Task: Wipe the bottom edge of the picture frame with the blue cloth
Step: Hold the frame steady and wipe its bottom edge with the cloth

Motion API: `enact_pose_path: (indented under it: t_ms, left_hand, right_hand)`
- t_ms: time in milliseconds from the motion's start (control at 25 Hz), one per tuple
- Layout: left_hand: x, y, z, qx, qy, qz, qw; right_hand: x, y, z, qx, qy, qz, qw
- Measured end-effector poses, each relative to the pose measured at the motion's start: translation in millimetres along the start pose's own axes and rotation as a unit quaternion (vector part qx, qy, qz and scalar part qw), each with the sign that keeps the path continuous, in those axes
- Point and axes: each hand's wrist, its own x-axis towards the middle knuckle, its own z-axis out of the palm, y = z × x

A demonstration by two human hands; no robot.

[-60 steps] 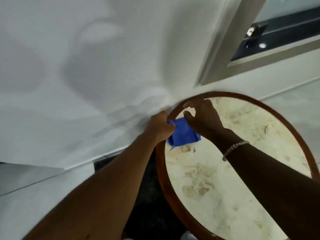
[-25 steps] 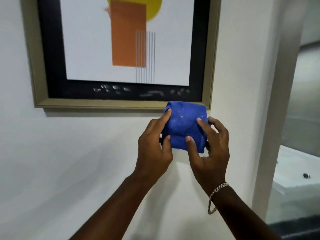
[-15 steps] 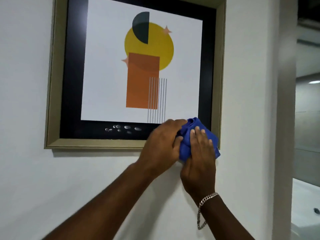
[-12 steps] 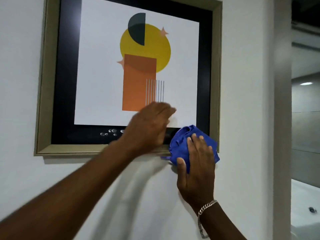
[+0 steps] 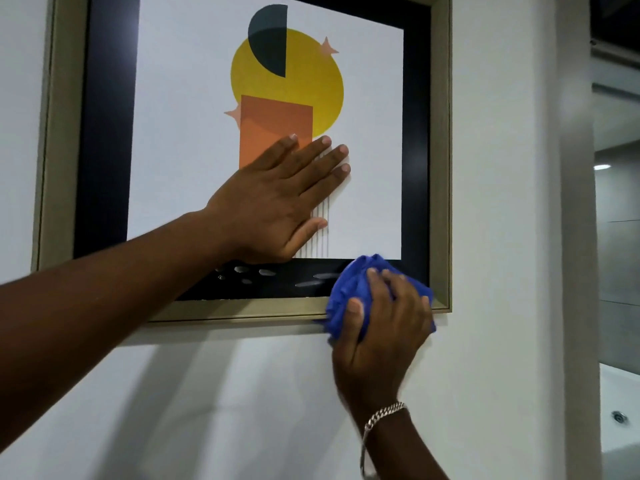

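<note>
Blue cloth (image 5: 348, 289) is sitting bunched into a wad, creased, deep blue, no clear long axis; it's pressing on the picture frame (image 5: 441, 161) at the bottom edge, near the bottom-right corner, spilling slightly onto the wall (image 5: 498, 216) below. Right hand (image 5: 379, 336) is gripping it, fingers curled over the wad, thumb on its left side, chain bracelet (image 5: 381, 419) on the wrist. Left hand (image 5: 277, 199) is lying flat on the glass with fingers spread and extended, holding nothing, covering the lower part of the print.

Frame is squarish, muted gold-beige moulding, wide black mat, white print with yellow circle, dark half-circle, orange rectangle, thin vertical lines. Pale smudges or reflections are showing on the bottom mat strip, can't tell which. Bottom rail is running horizontal, dipping slightly to the right in this view.

Wall is white, matte, with arm shadows below the frame. A white vertical edge (image 5: 575, 237) is running down on the right; beyond it a dimmer room with grey panels and a ceiling light.
</note>
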Motion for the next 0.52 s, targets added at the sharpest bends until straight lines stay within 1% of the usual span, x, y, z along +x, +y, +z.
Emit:
enact_pose_path:
  t_ms: [80, 120, 200, 240, 360, 400, 480, 520]
  left_hand:
    - [-4.0, -7.6, -2.8, 0.001, -0.007, 0.019, 1.000]
    - [-7.6, -12.7, -4.7, 0.004, -0.007, 0.025, 1.000]
    - [-15.2, -23.5, -7.8, 0.006, -0.004, 0.033, 0.999]
    - [-19.2, -28.6, -8.7, 0.009, -0.003, 0.033, 0.999]
    - [-30.3, -39.4, -9.7, 0.016, -0.006, 0.032, 0.999]
    - [-33.5, -41.4, -9.9, 0.020, -0.007, 0.026, 0.999]
    - [-37.3, -43.7, -10.0, 0.024, -0.010, 0.016, 1.000]
    - [-37.6, -44.2, -9.5, 0.024, -0.011, 0.014, 1.000]
  right_hand:
    - [-8.5, -3.0, -0.4, -0.007, -0.013, -0.047, 0.999]
    - [-4.4, -3.3, 0.6, -0.004, -0.006, -0.038, 0.999]
    - [4.7, -10.7, 4.2, 0.007, 0.019, 0.024, 0.999]
    - [5.1, -15.0, 5.6, 0.009, 0.021, 0.036, 0.999]
    - [-4.5, -14.4, 0.8, -0.001, -0.005, -0.041, 0.999]
    - [-2.0, -14.0, 0.8, -0.001, 0.005, -0.036, 0.999]
    - [3.5, -25.5, 6.5, 0.011, 0.031, 0.040, 0.999]
    - [2.4, -34.1, 9.1, 0.015, 0.032, 0.054, 0.998]
